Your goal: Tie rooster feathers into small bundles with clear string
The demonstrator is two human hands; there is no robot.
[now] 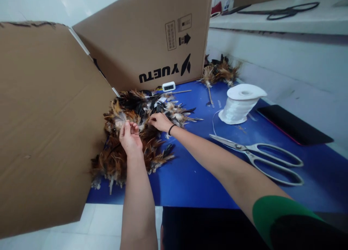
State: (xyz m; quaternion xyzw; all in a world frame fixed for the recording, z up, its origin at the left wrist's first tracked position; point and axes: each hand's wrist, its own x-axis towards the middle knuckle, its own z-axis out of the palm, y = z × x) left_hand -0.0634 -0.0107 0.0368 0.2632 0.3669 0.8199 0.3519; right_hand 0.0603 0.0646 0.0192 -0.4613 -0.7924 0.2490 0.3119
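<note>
Both hands work in the feather pile (130,141) at 10 o'clock on the blue table (195,170). Left hand (130,135) pinches a small feather (119,116) between thumb and fingers. Right hand (160,121) reaches into the pile with fingers curled; whether it grips something cannot be told. At 3 o'clock lie the scissors (261,157), and the thread spool (240,103) stands behind them. Cardboard box (54,115) is at 9 o'clock.

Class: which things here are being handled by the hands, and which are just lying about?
In hand: feather pile, left hand, right hand.
Lying about: scissors, thread spool, small timer, second feather bunch, black tablet, cardboard box.
</note>
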